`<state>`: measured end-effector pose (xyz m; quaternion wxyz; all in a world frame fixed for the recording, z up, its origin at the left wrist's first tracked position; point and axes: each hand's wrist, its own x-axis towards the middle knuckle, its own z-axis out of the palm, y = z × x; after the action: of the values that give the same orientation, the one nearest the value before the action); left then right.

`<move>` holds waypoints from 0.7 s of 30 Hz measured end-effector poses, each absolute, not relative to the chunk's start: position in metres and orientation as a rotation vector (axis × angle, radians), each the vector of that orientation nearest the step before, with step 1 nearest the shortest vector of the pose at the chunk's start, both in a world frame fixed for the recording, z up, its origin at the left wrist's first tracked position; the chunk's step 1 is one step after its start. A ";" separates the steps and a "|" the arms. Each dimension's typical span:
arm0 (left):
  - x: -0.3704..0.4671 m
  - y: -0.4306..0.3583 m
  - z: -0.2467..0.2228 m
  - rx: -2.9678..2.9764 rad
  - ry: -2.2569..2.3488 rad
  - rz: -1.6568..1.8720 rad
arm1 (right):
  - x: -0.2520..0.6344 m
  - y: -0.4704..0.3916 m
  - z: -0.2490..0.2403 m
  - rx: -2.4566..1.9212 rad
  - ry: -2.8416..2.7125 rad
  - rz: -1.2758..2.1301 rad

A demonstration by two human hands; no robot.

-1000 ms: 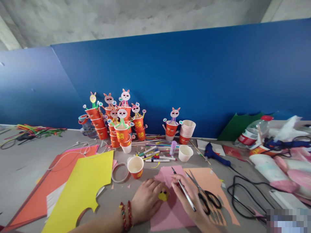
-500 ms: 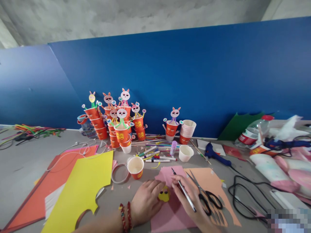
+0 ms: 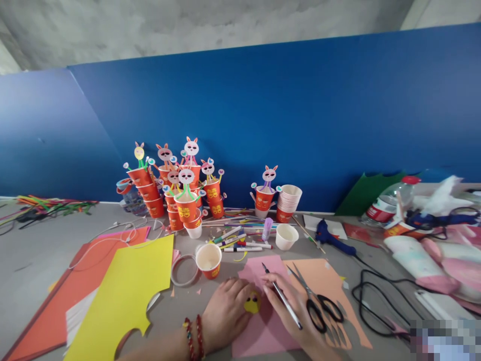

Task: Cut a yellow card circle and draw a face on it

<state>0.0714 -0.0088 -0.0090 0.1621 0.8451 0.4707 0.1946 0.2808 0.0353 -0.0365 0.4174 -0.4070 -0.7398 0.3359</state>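
Observation:
A small yellow paper piece (image 3: 252, 303) with two dark eye shapes lies on a pink sheet (image 3: 268, 331). Fingers of my left hand (image 3: 230, 312) rest on its left edge and pin it down; red beaded bracelets circle that wrist. Just right of the piece, my right hand (image 3: 291, 306) grips a silver and black pen (image 3: 282, 297), its dark tip pointing up and to the left, away from the paper. Black-handled scissors (image 3: 317, 306) lie on an orange sheet (image 3: 319, 273) beside my right hand.
Red cups with rabbit figures (image 3: 187, 205) stand at the back left, near a cup stack (image 3: 289, 200). Markers (image 3: 244, 246) lie mid-table, with an open cup (image 3: 208, 258) in front. Yellow paper (image 3: 131, 286) is at left; a blue glue gun (image 3: 332, 238) and bottle (image 3: 391, 200) at right.
The view has shifted slightly. Both hands keep nearly the same pose, with the pen still in my right hand.

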 end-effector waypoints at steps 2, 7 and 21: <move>0.071 -0.012 -0.003 2.415 1.336 0.565 | 0.280 0.035 -0.036 -1.017 -1.835 0.844; 0.066 -0.013 0.043 2.395 1.236 0.777 | 0.278 0.035 -0.044 -0.971 -1.726 0.867; 0.096 0.241 0.159 2.174 1.624 1.218 | 0.280 0.034 -0.041 -0.995 -1.777 0.923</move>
<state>0.0959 0.2406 0.1593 0.0833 0.7284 0.5440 0.4081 0.2802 0.0337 -0.0411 0.4377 -0.4001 -0.7146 0.3711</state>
